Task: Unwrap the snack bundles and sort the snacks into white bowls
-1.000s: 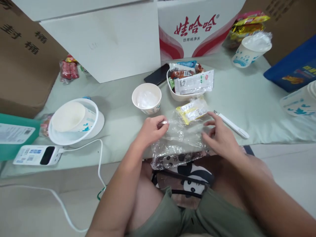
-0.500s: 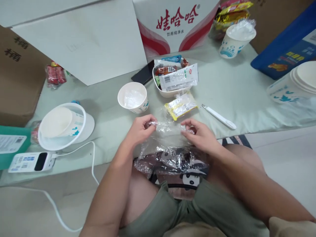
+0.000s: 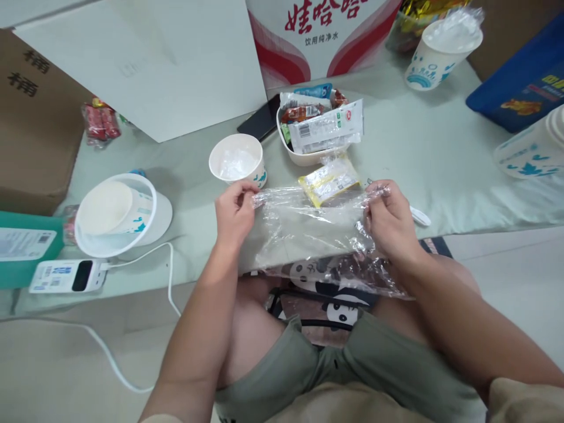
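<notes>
A clear plastic bag is stretched between my two hands over the table's front edge, its lower part hanging above my lap. My left hand pinches its upper left corner, close to a paper cup with clear plastic inside. The upper right corner is gripped by my right hand, which partly covers a white utility knife. Just beyond the bag's top edge lies a yellow and clear snack packet. Behind it stands a white bowl filled with several wrapped snacks.
A black phone lies beside the bowl. On the left are a white tub holding a paper cup, and a power bank with a cable. Stacked cups and a blue bag stand right; cartons line the back.
My hands have moved apart and forward, pulling the plastic bag's top edge wide and flat. The right hand now covers part of the utility knife. The view has shifted slightly.
</notes>
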Demonstrator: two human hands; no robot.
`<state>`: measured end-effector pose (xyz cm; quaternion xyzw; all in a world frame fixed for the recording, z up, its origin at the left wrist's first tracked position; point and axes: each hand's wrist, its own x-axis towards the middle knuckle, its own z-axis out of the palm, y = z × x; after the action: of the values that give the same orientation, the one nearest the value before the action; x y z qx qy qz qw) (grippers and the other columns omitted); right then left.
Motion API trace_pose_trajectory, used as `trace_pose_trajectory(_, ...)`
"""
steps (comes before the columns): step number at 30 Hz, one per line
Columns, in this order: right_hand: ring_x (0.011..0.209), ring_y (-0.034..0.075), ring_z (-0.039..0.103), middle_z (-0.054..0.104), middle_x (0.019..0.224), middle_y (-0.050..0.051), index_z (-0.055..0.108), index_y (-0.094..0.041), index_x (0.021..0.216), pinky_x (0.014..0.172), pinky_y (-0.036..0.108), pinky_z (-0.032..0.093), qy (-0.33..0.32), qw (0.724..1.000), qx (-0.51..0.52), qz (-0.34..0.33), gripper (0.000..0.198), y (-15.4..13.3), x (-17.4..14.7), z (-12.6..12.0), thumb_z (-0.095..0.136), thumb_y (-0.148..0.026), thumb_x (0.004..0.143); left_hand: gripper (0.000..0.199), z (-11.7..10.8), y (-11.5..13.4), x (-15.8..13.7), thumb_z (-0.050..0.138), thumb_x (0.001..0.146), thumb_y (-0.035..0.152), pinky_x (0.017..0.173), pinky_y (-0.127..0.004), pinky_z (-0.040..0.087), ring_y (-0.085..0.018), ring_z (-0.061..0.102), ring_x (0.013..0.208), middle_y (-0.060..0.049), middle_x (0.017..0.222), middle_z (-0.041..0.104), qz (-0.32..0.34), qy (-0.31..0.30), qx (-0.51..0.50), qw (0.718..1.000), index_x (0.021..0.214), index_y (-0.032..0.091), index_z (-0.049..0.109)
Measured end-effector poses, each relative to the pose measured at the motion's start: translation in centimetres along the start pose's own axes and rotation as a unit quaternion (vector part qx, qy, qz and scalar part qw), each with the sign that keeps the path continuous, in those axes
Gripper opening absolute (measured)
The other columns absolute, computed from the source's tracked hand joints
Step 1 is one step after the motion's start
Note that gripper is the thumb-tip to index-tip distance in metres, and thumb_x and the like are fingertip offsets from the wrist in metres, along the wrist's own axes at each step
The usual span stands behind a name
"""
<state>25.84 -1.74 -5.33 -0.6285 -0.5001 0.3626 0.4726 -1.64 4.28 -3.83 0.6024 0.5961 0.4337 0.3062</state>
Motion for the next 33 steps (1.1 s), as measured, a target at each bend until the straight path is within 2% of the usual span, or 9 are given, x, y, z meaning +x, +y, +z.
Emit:
trace_pose_trajectory(3,0.048,0.011,0.043,0.051,0.069,-0.003,0.052,-0.027,0.093,0.042,0.025,0.033,0.017,0.999,0.026,0.038,0.015,0.0,0.3,-0.3,0.055,-0.041,0.099,0.011,-0.2,-0.3,0.1,0.051,0.075,0.019,0.051,-0.024,0.042,-0.013,0.054,0.059,-0.001,0.07,0.062,-0.098,-0.011,-0.118,0.988,0.074,0.021,0.062)
trace_pose_trajectory(6,0.044,0.009,0.039,0.05,0.066,-0.005,0.053,-0.026,0.09,0.039,0.024,0.028,0.025,0.997,0.046,0.061,0.012,-0.4,0.4,-0.1,0.056,-0.035,0.097,0.03,-0.5,-0.7,-0.2,0.054,0.068,0.019,0.067,-0.027,0.056,-0.018,0.067,0.089,-0.006,0.102,0.069,-0.13,-0.125,-0.206,0.962,0.096,0.021,0.065)
trace_pose_trajectory(9,0.04,0.007,0.037,0.05,0.066,-0.006,0.051,-0.025,0.087,0.036,0.024,0.026,0.031,0.994,0.079,0.074,0.012,-0.8,0.6,0.3,0.057,-0.032,0.096,0.06,-0.6,-0.9,-0.6,0.061,0.063,0.013,0.087,-0.034,0.059,-0.025,0.061,0.123,-0.009,0.142,0.055,-0.094,-0.223,-0.173,0.955,0.122,0.025,0.059)
trace_pose_trajectory(12,0.039,0.007,0.037,0.049,0.066,-0.007,0.051,-0.026,0.087,0.034,0.023,0.024,0.02,0.988,0.114,0.104,0.011,-1.0,0.7,0.4,0.059,-0.03,0.093,0.063,-0.3,-0.8,-0.6,0.068,0.067,0.014,0.087,-0.035,0.059,-0.029,0.055,0.132,-0.01,0.153,0.046,-0.055,-0.221,-0.078,0.971,0.127,0.027,0.058)
trace_pose_trajectory(16,0.038,0.006,0.036,0.05,0.065,-0.007,0.054,-0.026,0.088,0.034,0.022,0.024,0.01,0.984,0.124,0.124,0.007,-1.6,0.6,0.1,0.061,-0.026,0.09,0.01,0.4,-0.5,-0.2,0.068,0.082,0.029,0.087,-0.034,0.057,-0.024,0.064,0.114,-0.009,0.12,0.069,-0.045,-0.133,-0.057,0.988,0.086,0.02,0.068)
trace_pose_trajectory(21,0.039,0.008,0.034,0.047,0.061,-0.006,0.054,-0.026,0.083,0.034,0.024,0.022,0.023,0.989,0.098,0.111,0.012,-2.4,0.2,-0.9,0.063,-0.029,0.09,0.02,0.8,0.5,0.0,0.066,0.088,0.037,0.059,-0.025,0.054,-0.012,0.061,0.062,0.0,0.07,0.061,-0.208,-0.094,-0.247,0.942,0.079,0.021,0.058)
trace_pose_trajectory(25,0.043,0.009,0.037,0.05,0.064,-0.004,0.056,-0.027,0.085,0.037,0.025,0.027,0.035,0.993,0.065,0.093,0.01,-1.9,0.0,-1.6,0.062,-0.031,0.092,0.025,0.8,1.7,-0.5,0.067,0.086,0.04,0.061,-0.028,0.057,-0.015,0.067,0.069,-0.004,0.084,0.068,-0.267,-0.149,-0.27,0.913,0.097,0.02,0.059)
trace_pose_trajectory(29,0.045,0.009,0.041,0.051,0.068,-0.004,0.059,-0.027,0.093,0.039,0.025,0.03,0.023,0.999,0.018,0.043,0.009,-1.5,-0.5,-2.2,0.059,-0.035,0.096,0.079,1.4,2.6,-1.8,0.083,0.07,0.035,0.068,-0.033,0.059,-0.022,0.073,0.087,-0.011,0.114,0.069,-0.238,-0.245,-0.23,0.911,0.136,0.026,0.043)
trace_pose_trajectory(33,0.044,0.008,0.041,0.052,0.068,-0.005,0.059,-0.025,0.093,0.039,0.024,0.029,0.012,0.999,-0.016,0.031,0.008,-2.5,-1.0,-2.5,0.056,-0.031,0.098,0.094,2.6,2.7,-2.3,0.074,0.069,0.008,0.062,-0.029,0.054,-0.013,0.066,0.067,-0.008,0.108,0.067,-0.235,-0.191,-0.173,0.937,0.148,0.029,0.027)
